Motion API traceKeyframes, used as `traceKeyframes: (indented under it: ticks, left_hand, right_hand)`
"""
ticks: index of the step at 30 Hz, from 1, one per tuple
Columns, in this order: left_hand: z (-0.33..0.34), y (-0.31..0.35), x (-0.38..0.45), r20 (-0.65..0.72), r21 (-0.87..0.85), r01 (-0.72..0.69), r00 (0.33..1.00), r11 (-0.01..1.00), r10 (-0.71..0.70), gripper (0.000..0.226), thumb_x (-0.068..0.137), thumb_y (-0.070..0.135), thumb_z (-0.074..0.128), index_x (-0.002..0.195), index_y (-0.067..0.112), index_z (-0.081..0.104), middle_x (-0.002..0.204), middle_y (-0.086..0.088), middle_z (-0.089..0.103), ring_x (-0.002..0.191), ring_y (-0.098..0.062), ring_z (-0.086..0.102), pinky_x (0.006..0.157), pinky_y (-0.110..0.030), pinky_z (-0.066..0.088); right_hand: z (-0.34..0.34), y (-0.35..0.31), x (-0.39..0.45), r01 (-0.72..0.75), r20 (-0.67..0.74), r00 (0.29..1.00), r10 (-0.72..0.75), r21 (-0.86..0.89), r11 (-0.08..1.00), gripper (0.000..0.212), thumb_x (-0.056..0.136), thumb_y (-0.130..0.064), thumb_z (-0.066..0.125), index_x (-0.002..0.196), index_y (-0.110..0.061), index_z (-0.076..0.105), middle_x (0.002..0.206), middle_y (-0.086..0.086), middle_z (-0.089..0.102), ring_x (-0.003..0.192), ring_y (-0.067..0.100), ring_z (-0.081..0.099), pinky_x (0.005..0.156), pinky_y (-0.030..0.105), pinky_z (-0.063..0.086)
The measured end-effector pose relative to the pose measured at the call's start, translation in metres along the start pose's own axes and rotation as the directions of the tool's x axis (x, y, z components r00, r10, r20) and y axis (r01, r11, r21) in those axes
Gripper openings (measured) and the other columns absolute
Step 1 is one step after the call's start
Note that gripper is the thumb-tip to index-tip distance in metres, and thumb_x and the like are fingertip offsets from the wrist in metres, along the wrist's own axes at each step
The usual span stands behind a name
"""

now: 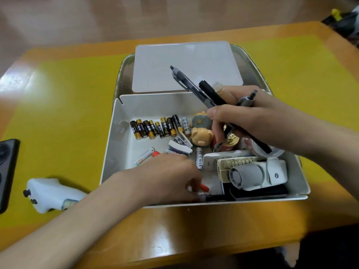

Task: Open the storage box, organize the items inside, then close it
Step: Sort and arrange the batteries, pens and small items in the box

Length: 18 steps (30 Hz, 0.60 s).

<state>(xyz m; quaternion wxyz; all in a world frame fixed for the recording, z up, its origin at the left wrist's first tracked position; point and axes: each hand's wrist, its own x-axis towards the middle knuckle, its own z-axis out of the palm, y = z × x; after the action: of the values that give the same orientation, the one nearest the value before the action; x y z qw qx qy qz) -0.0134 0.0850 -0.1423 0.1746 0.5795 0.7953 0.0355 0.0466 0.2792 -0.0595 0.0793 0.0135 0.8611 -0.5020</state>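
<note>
The white storage box [116, 133] stands open on the table, its lid [184, 65] lying flat behind it. My right hand [252, 117] hovers over the box's right half and grips a bundle of pens [194, 86], their ends pointing up and left. My left hand [171, 177] reaches down into the box's front, fingers curled onto a black pen [215, 198] beside a small red item [205, 187]. A row of black-and-gold batteries [155, 127] lines the box floor. Two bear figurines [202, 135], white batteries [144, 156], remote controls [229, 162] and a white fan [252, 175] fill the rest.
A metal tray [250, 61] lies under the lid behind the box. A white controller [50, 193] and a black device [7, 171] sit at the table's left. The yellow mat [58, 105] covers the table around the box; the table's front edge runs close below the box.
</note>
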Motion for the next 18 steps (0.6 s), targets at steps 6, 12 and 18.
traceKeyframes:
  ticks: [6,12,18]
  left_hand:
    - [-0.019,-0.006,-0.002,0.027,0.071,0.020,0.999,0.997,-0.022,0.019,0.076,0.049,0.068,0.086,0.033,0.071,0.060,0.016,0.046,0.057,-0.006,0.045,0.050,-0.022,0.037]
    - [-0.046,-0.018,-0.011,-0.186,0.080,0.140,0.975,0.987,-0.123,0.022,0.082,0.053,0.068,0.099,0.041,0.068,0.067,0.021,0.056,0.062,-0.002,0.046,0.059,-0.027,0.038]
    - [-0.010,0.020,0.013,0.053,-0.213,-0.010,0.998,0.977,0.021,0.024,0.088,0.048,0.066,0.084,0.026,0.074,0.066,0.014,0.060,0.061,-0.005,0.054,0.058,-0.030,0.050]
  right_hand:
    - [-0.006,0.001,-0.002,-0.006,-0.018,1.000,0.007,0.036,0.999,0.031,0.100,-0.027,0.058,0.074,-0.009,0.063,0.061,-0.003,0.068,0.050,0.008,0.044,0.048,0.016,0.037]
    - [-0.012,0.004,-0.005,0.009,-0.040,0.999,-0.008,0.027,1.000,0.034,0.100,-0.029,0.058,0.072,-0.010,0.064,0.062,-0.002,0.068,0.053,0.012,0.045,0.052,0.020,0.038]
    - [-0.012,0.005,-0.005,-0.004,-0.038,0.999,0.005,0.015,1.000,0.034,0.100,-0.030,0.058,0.071,-0.011,0.065,0.067,0.003,0.071,0.055,0.014,0.045,0.053,0.024,0.039]
